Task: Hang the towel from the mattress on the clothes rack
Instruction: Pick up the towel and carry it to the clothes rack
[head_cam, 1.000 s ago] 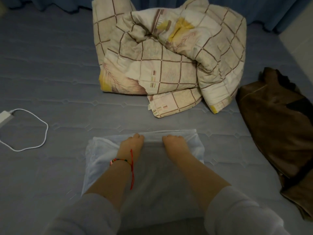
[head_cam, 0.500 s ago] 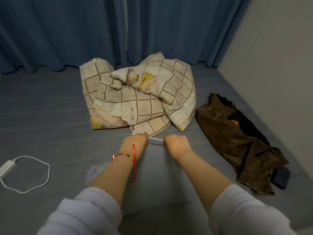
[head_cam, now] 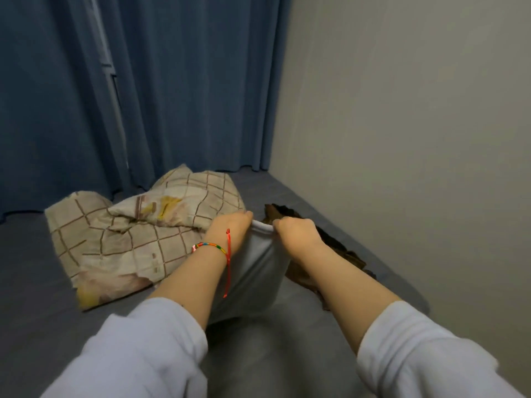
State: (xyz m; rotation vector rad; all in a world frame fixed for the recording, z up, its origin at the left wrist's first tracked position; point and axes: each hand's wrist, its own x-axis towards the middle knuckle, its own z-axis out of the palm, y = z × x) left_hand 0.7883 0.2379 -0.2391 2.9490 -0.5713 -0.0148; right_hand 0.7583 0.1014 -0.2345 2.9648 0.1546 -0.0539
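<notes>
A pale white towel (head_cam: 255, 271) hangs between my two forearms, lifted off the grey mattress (head_cam: 34, 282). My left hand (head_cam: 230, 228), with a coloured bracelet and red string at the wrist, grips the towel's top edge. My right hand (head_cam: 296, 231) grips the same edge a short way to the right. The towel's lower part drapes down toward me, its bottom end near the mattress. No clothes rack is in view.
A checked beige quilt (head_cam: 129, 239) lies bunched on the mattress left of my hands. A brown garment (head_cam: 324, 254) lies behind my right forearm beside the grey wall (head_cam: 402, 139). Blue curtains (head_cam: 172, 96) hang at the mattress's far end.
Both hands have raised the towel's edge from flat on the mattress up into the air. My view has tilted up and turned right; the white cable on the left is out of sight.
</notes>
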